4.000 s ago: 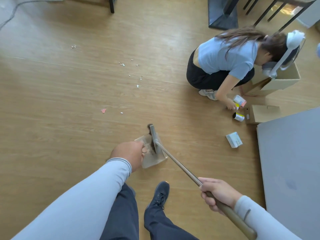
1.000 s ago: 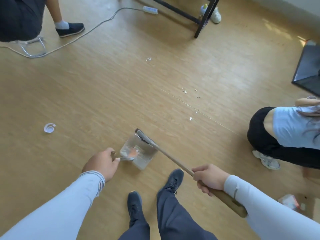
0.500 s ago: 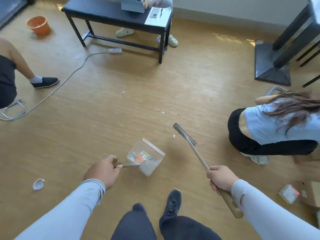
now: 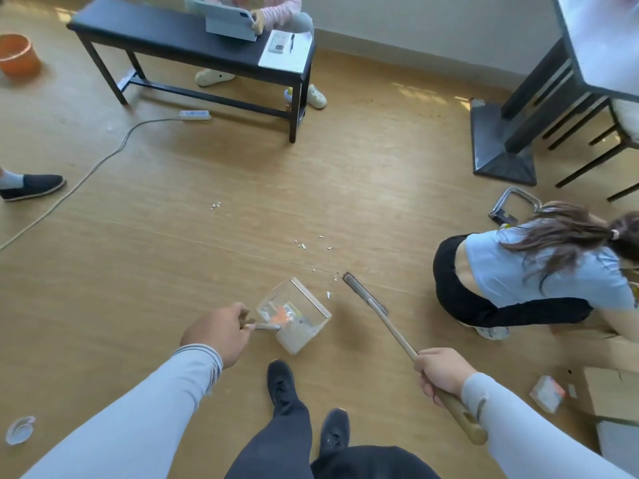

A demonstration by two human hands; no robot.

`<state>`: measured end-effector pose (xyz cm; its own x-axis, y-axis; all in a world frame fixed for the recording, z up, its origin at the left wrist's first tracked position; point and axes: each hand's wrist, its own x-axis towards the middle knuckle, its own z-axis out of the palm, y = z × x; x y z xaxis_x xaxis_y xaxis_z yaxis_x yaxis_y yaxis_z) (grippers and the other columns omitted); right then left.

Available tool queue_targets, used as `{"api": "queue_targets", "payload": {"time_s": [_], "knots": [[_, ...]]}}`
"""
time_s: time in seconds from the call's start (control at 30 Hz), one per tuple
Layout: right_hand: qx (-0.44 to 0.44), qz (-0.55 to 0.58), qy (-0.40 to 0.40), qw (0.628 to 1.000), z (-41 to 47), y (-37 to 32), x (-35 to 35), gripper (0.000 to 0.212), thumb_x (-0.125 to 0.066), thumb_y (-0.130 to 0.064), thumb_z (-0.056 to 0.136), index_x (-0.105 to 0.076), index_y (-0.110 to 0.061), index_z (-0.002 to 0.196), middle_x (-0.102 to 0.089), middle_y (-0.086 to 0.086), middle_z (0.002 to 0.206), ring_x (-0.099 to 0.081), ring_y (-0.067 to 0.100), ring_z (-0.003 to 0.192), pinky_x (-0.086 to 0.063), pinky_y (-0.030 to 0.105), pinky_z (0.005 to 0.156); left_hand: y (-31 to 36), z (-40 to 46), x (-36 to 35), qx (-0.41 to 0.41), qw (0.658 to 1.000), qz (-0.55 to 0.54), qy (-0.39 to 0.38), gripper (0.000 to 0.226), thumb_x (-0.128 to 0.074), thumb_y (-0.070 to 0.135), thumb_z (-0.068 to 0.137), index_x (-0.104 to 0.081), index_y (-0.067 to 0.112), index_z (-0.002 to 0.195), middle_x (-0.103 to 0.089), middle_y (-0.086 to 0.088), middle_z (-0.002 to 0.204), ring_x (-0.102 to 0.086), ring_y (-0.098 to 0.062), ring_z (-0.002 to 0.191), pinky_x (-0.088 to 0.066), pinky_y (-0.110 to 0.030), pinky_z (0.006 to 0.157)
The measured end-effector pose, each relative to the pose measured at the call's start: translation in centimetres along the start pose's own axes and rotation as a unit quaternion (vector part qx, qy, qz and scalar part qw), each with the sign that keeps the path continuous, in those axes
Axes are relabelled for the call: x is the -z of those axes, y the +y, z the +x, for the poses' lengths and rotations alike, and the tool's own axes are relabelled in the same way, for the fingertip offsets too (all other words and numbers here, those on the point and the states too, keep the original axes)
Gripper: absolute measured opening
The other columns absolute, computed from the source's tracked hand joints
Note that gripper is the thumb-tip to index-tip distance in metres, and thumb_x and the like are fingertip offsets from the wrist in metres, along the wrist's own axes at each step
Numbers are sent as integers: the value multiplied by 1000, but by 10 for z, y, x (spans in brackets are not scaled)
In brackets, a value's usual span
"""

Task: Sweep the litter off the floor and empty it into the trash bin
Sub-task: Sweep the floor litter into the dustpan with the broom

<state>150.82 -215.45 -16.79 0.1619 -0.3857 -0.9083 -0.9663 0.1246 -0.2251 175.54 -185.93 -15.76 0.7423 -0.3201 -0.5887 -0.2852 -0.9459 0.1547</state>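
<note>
Left hand (image 4: 221, 331): fingers (image 4: 238, 311) clamped on short metal handle (image 4: 267, 327) of dustpan (image 4: 294, 314); pan held just above or on floor (image 4: 138, 271) (cannot tell which), open mouth toward remaining scraps, prob. to receive next sweep. Inside pan: whitish debris plus orange-and-white wrapper (image 4: 281, 316); print on it too small to read.

Right hand (image 4: 441, 371): fingers wrapped tight round wooden grip of broom (image 4: 394, 331), thumb toward head; long shaft angled down and fwd. Broom head (image 4: 363, 293) at floor level just right of pan mouth, behind nearest scrap, so a leftward stroke would push litter into pan.

Litter (image 4: 311, 245): small white bits scattered beyond pan and broom head, a few just beside head; separate small cluster (image 4: 216, 205) farther out toward bench. Clear plastic lid (image 4: 19, 430) near lower-left, well apart from pan.

Orange bucket (image 4: 17, 53) at far upper-left corner, possibly the trash bin; not certain. Judged stage: mid-sweep, emptying not yet done.

Readable writing: none; papers on bench (image 4: 190, 39) illegible.
</note>
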Motion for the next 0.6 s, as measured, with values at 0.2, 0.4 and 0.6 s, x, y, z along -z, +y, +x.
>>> {"api": "queue_targets", "payload": {"time_s": [0.2, 0.4, 0.6], "knots": [[-28, 11, 31, 999, 13, -49, -12, 19, -48, -7, 86, -65, -2, 89, -55, 15, 55, -42, 24, 50, -39, 28, 47, -5, 57, 10, -29, 999, 35, -25, 28, -50, 47, 99, -56, 36, 124, -70, 10, 110, -65, -18, 88, -51, -30, 69], [-35, -1, 42, 999, 59, -93, -17, 23, -47, -10, 89, -67, 0, 98, -60, 14, 56, -48, 27, 52, -46, 34, 55, 7, 96, 4, -33, 998, 46, -39, 30, -50, 52, 98, -57, 35, 122, -70, 8, 109, -67, -20, 95, -51, -30, 70], [-24, -57, 37, 997, 117, -126, -38, 19, -49, -8, 90, -65, 1, 89, -62, 10, 54, -54, 28, 57, -52, 37, 65, 29, 129, -8, -26, 998, 44, -37, 30, -53, 49, 98, -58, 32, 122, -70, 6, 111, -67, -22, 96, -53, -32, 73]]}}
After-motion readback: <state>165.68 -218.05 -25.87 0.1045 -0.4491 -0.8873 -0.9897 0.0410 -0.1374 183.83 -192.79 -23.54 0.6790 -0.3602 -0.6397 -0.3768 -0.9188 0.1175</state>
